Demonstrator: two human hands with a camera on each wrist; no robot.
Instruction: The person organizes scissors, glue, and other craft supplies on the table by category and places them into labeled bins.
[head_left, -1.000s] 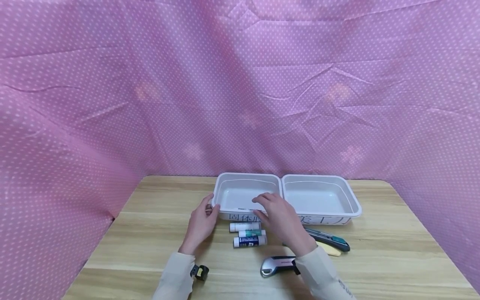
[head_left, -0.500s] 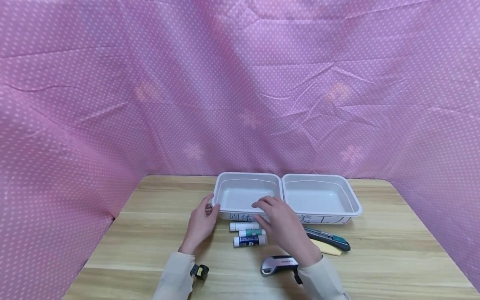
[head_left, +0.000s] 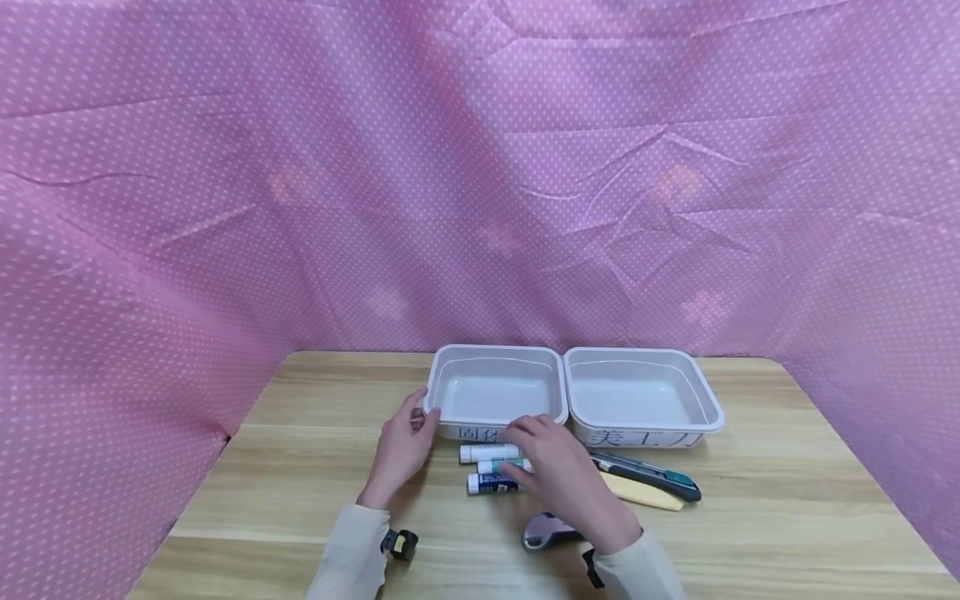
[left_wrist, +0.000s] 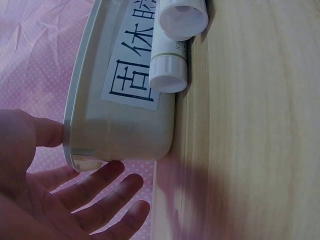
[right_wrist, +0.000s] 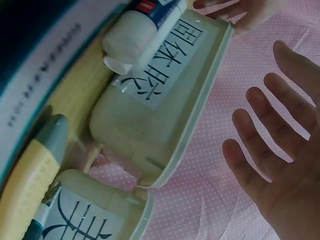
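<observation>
My left hand [head_left: 401, 450] touches the left front corner of the left white plastic bin [left_wrist: 135, 127]. In the left wrist view its thumb meets the rim while the other fingers spread loosely along the side. Over the glue sticks hovers my right hand [head_left: 558, 471], with nothing in its fingers. They are spread in the right wrist view. Three glue sticks lie before the left bin: a white one [head_left: 483, 453], a green-and-white one [head_left: 491, 467] and a dark blue one with a white cap [head_left: 491, 483]. The right hand hides their right ends.
A second white bin [head_left: 637, 436] adjoins the first; both bear labels with Chinese characters. Right of my right hand lie a black-and-green utility knife [head_left: 660, 478] and a yellow-handled one [head_left: 641, 492]. A pink-and-grey cutter [head_left: 542, 532] is partly under my right wrist. Pink dotted cloth [head_left: 480, 208] hangs behind.
My right hand has come back from over the left bin's front rim, toward me and down over the glue sticks. The left hand and the bins have stayed in place.
</observation>
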